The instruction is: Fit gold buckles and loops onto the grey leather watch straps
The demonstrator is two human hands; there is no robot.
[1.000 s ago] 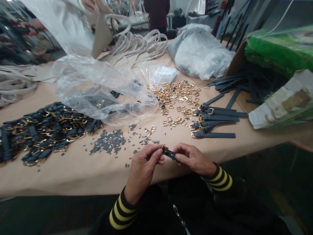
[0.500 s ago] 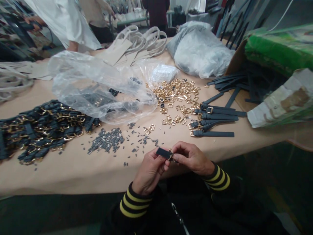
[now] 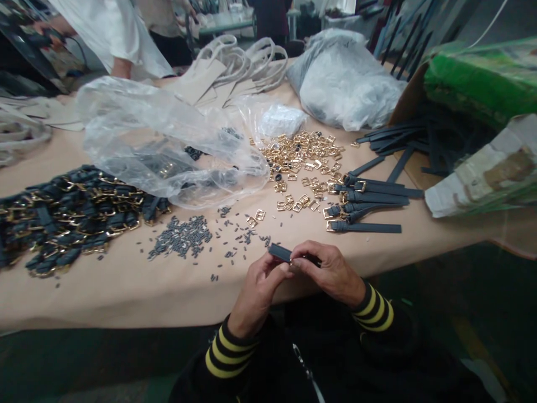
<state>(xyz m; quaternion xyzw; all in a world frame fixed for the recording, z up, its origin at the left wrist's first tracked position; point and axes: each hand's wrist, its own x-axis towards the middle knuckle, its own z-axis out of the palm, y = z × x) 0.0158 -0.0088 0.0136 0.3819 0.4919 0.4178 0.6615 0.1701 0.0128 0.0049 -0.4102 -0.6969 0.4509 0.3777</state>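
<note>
A short dark strap (image 3: pixel 279 252) is held between my two hands above the table's front edge. My left hand (image 3: pixel 258 288) is closed on its left part, with the thumb near the middle. My right hand (image 3: pixel 329 270) pinches the other end, where the strap's gold buckle is mostly covered by the fingers. To the left of my hands lies a heap of small dark loops (image 3: pixel 180 236), some scattered singly. Beyond them are loose gold buckles (image 3: pixel 300 151). Several dark straps fitted with buckles (image 3: pixel 369 228) lie side by side at the right.
A pile of buckled dark pieces (image 3: pixel 75 215) covers the table's left. A clear plastic bag (image 3: pixel 168 145) lies in the middle, and a stuffed bag (image 3: pixel 348 78) behind. Long dark strips (image 3: pixel 403 137) lie by a green package (image 3: pixel 474 78). A person in white (image 3: pixel 126 39) stands across the table.
My right fingers have closed over the buckle, which showed more plainly before. My left thumb has moved towards the strap's middle. The view has shifted slightly.
</note>
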